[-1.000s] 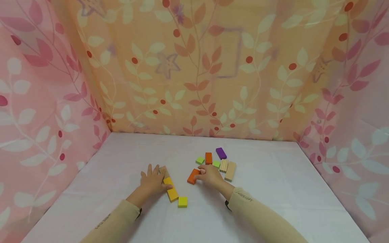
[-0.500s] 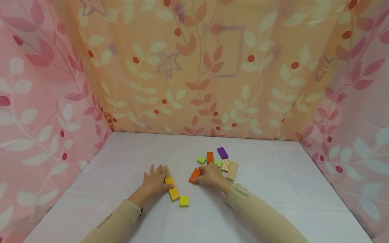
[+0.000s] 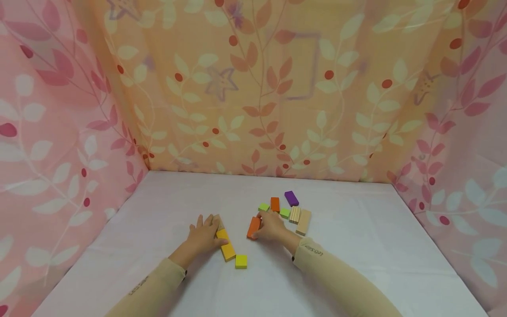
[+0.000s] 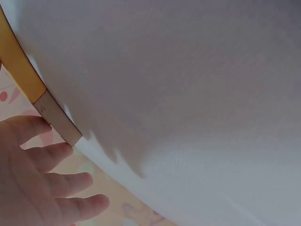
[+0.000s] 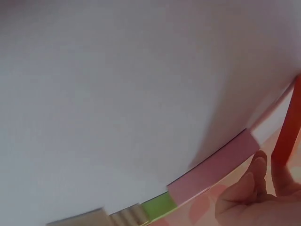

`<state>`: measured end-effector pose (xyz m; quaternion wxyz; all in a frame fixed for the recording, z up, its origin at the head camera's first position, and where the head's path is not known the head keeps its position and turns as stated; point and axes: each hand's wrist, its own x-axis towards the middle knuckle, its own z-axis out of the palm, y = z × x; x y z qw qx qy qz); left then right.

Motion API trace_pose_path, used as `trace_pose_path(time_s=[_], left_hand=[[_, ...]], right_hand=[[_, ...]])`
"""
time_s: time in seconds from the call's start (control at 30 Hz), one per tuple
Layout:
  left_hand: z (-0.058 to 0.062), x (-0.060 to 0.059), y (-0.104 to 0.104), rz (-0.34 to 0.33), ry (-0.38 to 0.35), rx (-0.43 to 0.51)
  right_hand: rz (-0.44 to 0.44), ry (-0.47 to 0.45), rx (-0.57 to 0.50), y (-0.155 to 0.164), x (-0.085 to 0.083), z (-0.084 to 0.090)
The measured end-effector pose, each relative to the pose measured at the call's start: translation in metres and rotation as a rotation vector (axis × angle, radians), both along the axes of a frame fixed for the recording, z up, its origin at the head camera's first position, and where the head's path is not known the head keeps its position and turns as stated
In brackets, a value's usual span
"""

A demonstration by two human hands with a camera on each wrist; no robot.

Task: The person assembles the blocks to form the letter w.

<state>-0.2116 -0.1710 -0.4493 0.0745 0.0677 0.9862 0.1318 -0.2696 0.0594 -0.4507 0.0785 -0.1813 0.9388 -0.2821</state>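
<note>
Soft even light, blurry wrist views

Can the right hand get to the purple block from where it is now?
Probably yes. The right hand grips the orange block, and the purple block lies just beyond it, its top bare; only small green and orange blocks lie between, low enough to reach over.

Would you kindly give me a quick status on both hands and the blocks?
Left hand flat against yellow block. Right hand gripping orange block. Small yellow square just beyond the yellow block's near end.
</note>
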Motion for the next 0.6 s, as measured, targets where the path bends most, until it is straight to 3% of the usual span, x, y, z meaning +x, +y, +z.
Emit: trace_pose_path(time_s=[0.2, 0.43, 0.6], left_hand=[[-0.001, 0.000, 0.000, -0.004, 0.001, -0.002], [-0.002, -0.002, -0.001, -0.003, 0.009, -0.007], [-0.002, -0.002, -0.002, 0.006, 0.003, -0.017]], right_hand=[[-0.061, -0.081, -0.158, -0.005, 0.009, 0.002], [-0.156, -0.042, -0.146, 0.002, 0.006, 0.006], [-0.182, -0.068, -0.189, 0.006, 0.003, 0.012]])
